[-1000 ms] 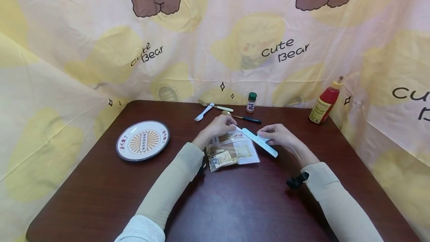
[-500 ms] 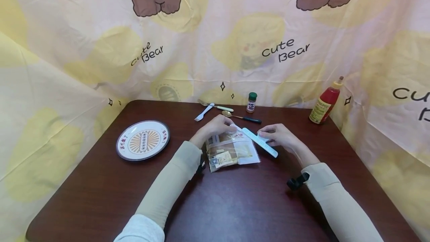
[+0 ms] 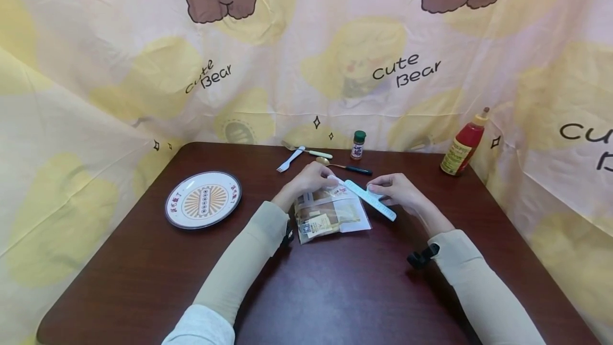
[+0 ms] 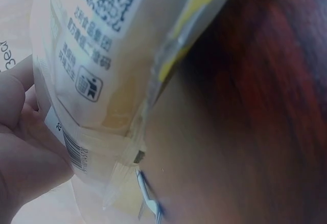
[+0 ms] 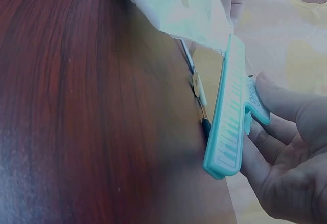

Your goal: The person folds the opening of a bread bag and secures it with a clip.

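My left hand [image 3: 311, 179] pinches the top edge of a clear food bag [image 3: 330, 212] with printed labels and pale yellow contents. In the left wrist view the bag [image 4: 117, 86] fills the upper middle, its QR code and barcode showing, and hides part of the hand [image 4: 30, 132]. With thumb and fingers, my right hand [image 3: 395, 190] grips the rear handle of a light-blue bag clip [image 3: 371, 200]. The right wrist view shows piano keys printed on the clip [image 5: 227, 116]. The clip's far end meets the bag's corner, while its near end sticks out past the bag.
Behind the hands lie a white fork [image 3: 290, 159], a light-handled utensil [image 3: 318, 154] and a black-handled spoon [image 3: 356, 170]. A green-capped spice jar [image 3: 357, 146] stands at the back. A round plate [image 3: 203, 173] lies left; a red sauce bottle [image 3: 462, 148] stands at the right edge.
My left hand has drawn slightly back toward me, uncovering the spoon's bowl. The right hand and clip have barely shifted.
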The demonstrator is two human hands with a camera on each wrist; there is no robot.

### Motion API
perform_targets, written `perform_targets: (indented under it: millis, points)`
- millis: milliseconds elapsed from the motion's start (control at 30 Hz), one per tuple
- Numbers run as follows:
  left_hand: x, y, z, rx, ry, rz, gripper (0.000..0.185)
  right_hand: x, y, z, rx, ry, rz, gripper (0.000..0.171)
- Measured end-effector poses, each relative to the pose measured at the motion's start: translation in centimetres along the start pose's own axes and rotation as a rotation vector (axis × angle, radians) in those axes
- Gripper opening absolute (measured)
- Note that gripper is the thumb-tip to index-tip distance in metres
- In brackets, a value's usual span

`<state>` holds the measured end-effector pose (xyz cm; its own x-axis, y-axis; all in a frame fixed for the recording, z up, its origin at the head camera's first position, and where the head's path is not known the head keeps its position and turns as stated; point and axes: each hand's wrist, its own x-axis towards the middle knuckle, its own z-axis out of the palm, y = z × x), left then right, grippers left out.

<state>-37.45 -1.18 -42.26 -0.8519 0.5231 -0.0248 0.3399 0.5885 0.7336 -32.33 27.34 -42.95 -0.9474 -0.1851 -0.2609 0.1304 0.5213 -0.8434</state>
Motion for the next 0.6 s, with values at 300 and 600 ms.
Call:
perform_targets:
  millis: [300, 600]
  points:
    - [0.2, 0.2, 0.1, 0.033, -0.014, 0.023, 0.022, 0.5, -0.3, 0.4, 0.012, 0.021, -0.015, 0.054]
    - [-0.2, 0.4, 0.3, 0.042, -0.004, 0.002, 0.02, 0.6, -1.0, 1.0, 0.01, 0.057, -0.012, 0.053]
